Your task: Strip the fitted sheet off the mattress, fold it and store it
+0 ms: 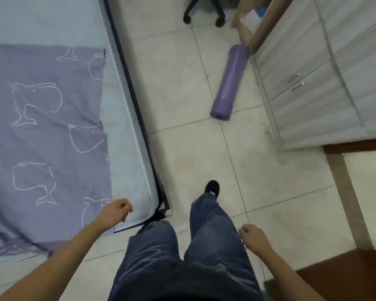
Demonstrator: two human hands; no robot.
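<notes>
1. Sheet [46,137]: grey-violet cloth printed with white whale outlines. It lies spread flat on top of the mattress, and its right edge stops short of the mattress side. It is a little creased, and neither hand grips it.
2. Mattress [128,170]: pale blue with a dark piped edge. A bare strip shows along its right side and near corner.
3. Left hand [117,210]: fingers loosely curled and holding nothing. It hangs over the near mattress corner, just beside the sheet's edge (whether it touches the mattress cannot be told).
4. Right hand [253,235]: fingers loosely curled and holding nothing. It is over the tiled floor [182,94], well apart from the bed.
5. Rolled purple mat [229,83]: lies on the floor with its far end against the pale cabinet [313,72].
6. Black chair base [204,9]: on castors, at the top edge.
</notes>
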